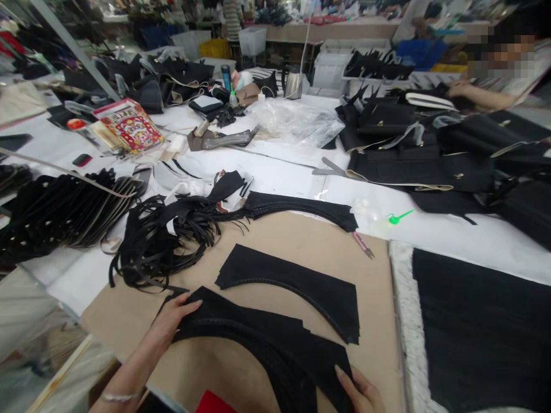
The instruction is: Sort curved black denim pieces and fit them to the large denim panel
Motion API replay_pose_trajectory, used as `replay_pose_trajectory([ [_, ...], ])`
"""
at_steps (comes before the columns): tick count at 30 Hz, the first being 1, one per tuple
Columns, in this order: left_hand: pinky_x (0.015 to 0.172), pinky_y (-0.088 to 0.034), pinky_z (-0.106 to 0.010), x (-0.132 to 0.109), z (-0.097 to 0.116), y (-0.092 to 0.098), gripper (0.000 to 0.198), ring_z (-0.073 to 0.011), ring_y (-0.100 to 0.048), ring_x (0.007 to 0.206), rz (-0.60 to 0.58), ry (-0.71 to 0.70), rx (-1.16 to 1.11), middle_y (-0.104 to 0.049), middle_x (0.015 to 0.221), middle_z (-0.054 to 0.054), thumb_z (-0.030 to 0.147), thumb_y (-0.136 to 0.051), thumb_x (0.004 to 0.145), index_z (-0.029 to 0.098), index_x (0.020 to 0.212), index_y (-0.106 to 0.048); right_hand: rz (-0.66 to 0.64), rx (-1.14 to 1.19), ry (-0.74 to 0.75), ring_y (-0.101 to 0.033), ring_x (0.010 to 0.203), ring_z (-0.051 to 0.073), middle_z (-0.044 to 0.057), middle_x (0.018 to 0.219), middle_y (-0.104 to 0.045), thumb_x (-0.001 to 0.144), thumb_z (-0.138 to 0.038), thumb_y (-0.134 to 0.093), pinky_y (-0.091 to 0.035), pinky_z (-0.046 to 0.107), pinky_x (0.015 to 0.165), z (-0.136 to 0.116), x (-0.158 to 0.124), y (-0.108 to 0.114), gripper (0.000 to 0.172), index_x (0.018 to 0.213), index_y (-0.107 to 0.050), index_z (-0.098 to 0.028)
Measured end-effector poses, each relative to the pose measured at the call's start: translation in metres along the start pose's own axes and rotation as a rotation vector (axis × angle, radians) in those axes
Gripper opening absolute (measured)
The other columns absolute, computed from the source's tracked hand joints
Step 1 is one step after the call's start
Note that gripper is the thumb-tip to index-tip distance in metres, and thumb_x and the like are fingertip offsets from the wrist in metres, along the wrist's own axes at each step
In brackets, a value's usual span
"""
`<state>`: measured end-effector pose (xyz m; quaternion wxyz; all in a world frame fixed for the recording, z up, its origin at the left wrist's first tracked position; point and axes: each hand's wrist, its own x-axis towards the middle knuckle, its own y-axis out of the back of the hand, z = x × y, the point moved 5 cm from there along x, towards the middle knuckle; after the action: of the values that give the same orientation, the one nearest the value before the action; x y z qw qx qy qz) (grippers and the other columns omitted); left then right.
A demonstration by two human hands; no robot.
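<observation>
My left hand [174,315] grips the left end of a black curved panel [253,324], thumb on top and the other fingers partly hidden by it. At the panel's right end, my right hand [360,391] pinches the corner, with its lower part cut off by the frame. Beneath the held panel another black piece [297,384] shows, overlapping it. Just beyond lies a separate black curved panel [293,281], flat on the tan board [370,298]. A third curved panel [301,207] rests farther back, close to pink-handled thread snips [365,245].
Left of the panels sits a tangled bundle of black strips [167,246]. Stacked black pieces [64,212] stand at far left. A black sheet on a white-edged slab [413,332] is at right. Black bag parts [422,160] pile behind it, near another person's arm [482,94].
</observation>
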<state>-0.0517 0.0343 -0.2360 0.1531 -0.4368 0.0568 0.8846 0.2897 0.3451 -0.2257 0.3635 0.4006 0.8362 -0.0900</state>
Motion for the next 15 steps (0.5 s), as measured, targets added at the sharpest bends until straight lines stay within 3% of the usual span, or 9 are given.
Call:
replay_pose_trajectory([
  [4, 0.062, -0.056, -0.032, -0.005, 0.034, -0.016, 0.041, -0.0211, -0.069, 0.066, -0.039, -0.093, -0.075, -0.074, 0.078, -0.001, 0.032, -0.084, 0.056, 0.02, 0.091, -0.066, 0.024, -0.026, 0.102, -0.059, 0.11, 0.029, 0.003, 0.109, -0.07, 0.068, -0.052, -0.073, -0.048, 0.034, 0.097, -0.039, -0.002, 0.022, 0.051, 0.109, -0.07, -0.021],
  [7, 0.069, -0.056, -0.032, 0.01, 0.055, -0.039, 0.047, -0.0224, -0.069, 0.077, -0.093, -0.235, -0.035, -0.074, 0.089, -0.005, 0.036, -0.083, 0.058, 0.017, 0.098, -0.067, 0.084, 0.038, 0.117, -0.062, 0.104, 0.026, 0.003, 0.104, -0.071, 0.07, -0.051, -0.072, -0.05, 0.034, 0.093, -0.056, 0.013, 0.035, 0.053, 0.113, -0.066, -0.021],
  [9, 0.072, -0.055, -0.032, 0.028, 0.061, -0.053, 0.049, -0.0229, -0.068, 0.08, -0.093, -0.302, 0.02, -0.074, 0.089, -0.007, 0.038, -0.083, 0.055, 0.013, 0.095, -0.069, 0.105, 0.012, 0.166, -0.063, 0.097, 0.025, 0.003, 0.097, -0.071, 0.069, -0.053, -0.072, -0.051, 0.034, 0.088, -0.062, 0.03, 0.037, 0.052, 0.107, -0.067, -0.019],
  [12, 0.071, -0.053, -0.031, 0.056, 0.059, -0.069, 0.046, -0.022, -0.066, 0.074, -0.056, -0.351, 0.12, -0.074, 0.082, -0.007, 0.04, -0.084, 0.049, 0.011, 0.083, -0.07, 0.175, -0.164, 0.271, -0.062, 0.076, 0.023, 0.003, 0.076, -0.068, 0.066, -0.059, -0.07, -0.052, 0.031, 0.069, -0.065, 0.054, 0.036, 0.047, 0.083, -0.069, -0.016],
  [15, 0.071, -0.052, -0.031, 0.076, 0.053, -0.076, 0.042, -0.0228, -0.065, 0.073, -0.025, -0.408, 0.239, -0.073, 0.076, -0.006, 0.043, -0.083, 0.049, 0.012, 0.075, -0.07, 0.278, -0.389, 0.317, -0.052, 0.056, 0.017, -0.001, 0.055, -0.056, 0.068, -0.064, -0.063, -0.042, 0.027, 0.052, -0.066, 0.067, 0.036, 0.047, 0.068, -0.063, -0.018],
])
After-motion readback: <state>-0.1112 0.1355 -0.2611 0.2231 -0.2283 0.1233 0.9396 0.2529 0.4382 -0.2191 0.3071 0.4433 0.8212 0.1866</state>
